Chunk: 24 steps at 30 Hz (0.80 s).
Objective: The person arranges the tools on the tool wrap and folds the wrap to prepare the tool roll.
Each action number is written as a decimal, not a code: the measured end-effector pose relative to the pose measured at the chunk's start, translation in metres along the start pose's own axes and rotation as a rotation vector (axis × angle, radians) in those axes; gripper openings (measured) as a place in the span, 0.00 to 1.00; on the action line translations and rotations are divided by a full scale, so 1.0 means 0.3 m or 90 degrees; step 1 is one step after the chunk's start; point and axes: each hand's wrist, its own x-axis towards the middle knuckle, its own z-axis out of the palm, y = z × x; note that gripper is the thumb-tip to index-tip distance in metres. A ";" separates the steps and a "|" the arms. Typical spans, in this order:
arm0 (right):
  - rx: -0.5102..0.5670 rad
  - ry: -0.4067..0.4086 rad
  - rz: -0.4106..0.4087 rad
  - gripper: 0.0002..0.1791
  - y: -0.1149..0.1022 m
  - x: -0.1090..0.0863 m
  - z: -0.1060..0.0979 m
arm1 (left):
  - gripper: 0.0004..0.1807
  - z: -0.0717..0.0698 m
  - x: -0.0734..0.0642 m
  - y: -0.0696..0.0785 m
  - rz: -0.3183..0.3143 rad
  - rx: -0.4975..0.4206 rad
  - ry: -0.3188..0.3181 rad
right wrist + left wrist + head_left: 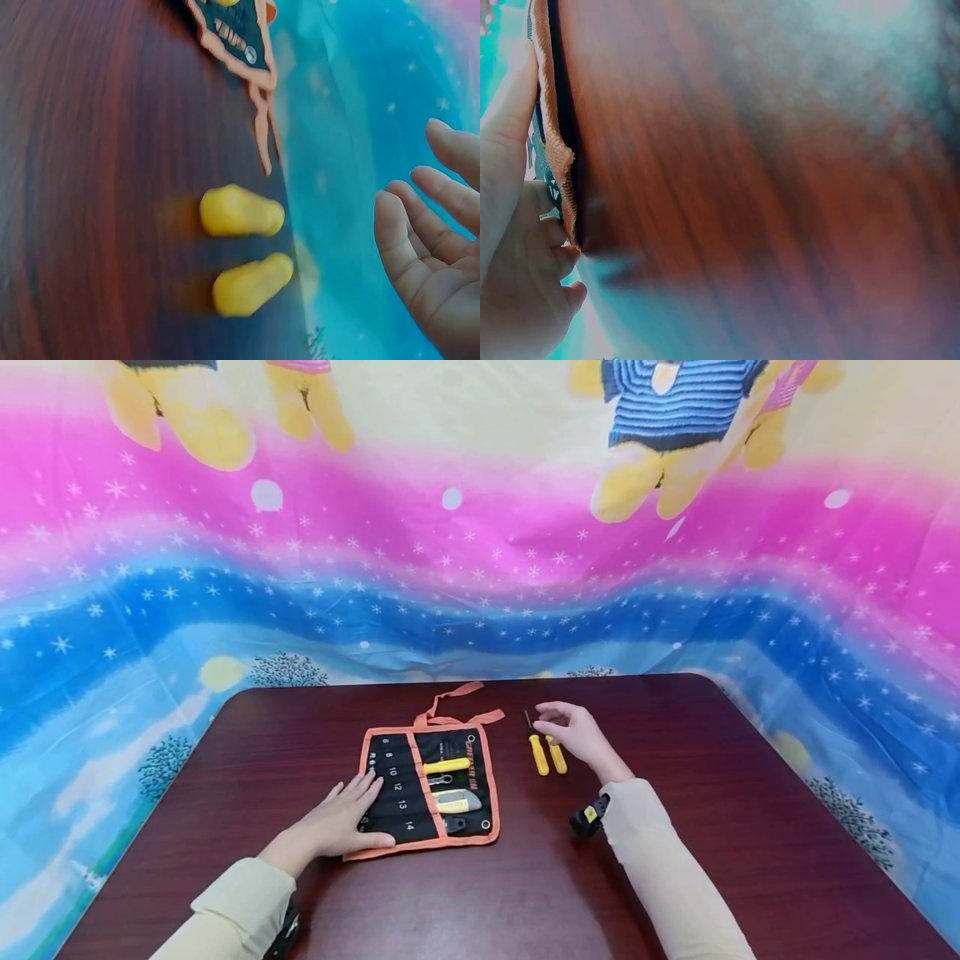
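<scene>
A black tool pouch with orange trim lies unfolded on the table. My left hand rests on its left side, fingers spread over the numbered panel. In the left wrist view, that hand lies along the pouch's orange edge. Tucked into the pouch are a yellow-handled tool and a utility knife. To the right lie two screwdrivers, the left one and the right one, both with yellow handles. My right hand hovers by them; in the right wrist view its loosely bent fingers hold nothing.
The dark red wooden table runs back to a colourful printed cloth. Orange ties trail from the pouch's far edge. A dark tool sits in the pouch's near pocket. A wrist camera hangs under my right sleeve.
</scene>
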 end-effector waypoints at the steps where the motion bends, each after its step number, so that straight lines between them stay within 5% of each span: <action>1: -0.002 0.005 0.006 0.23 0.011 -0.001 -0.004 | 0.55 0.000 0.000 0.000 0.000 0.000 0.001; 13: -0.029 0.027 0.080 0.22 0.119 -0.017 -0.023 | 0.55 -0.002 -0.002 0.004 -0.004 -0.004 0.003; 24: -0.036 -0.004 0.118 0.24 0.162 -0.020 -0.018 | 0.54 -0.007 -0.007 0.013 -0.002 -0.006 0.002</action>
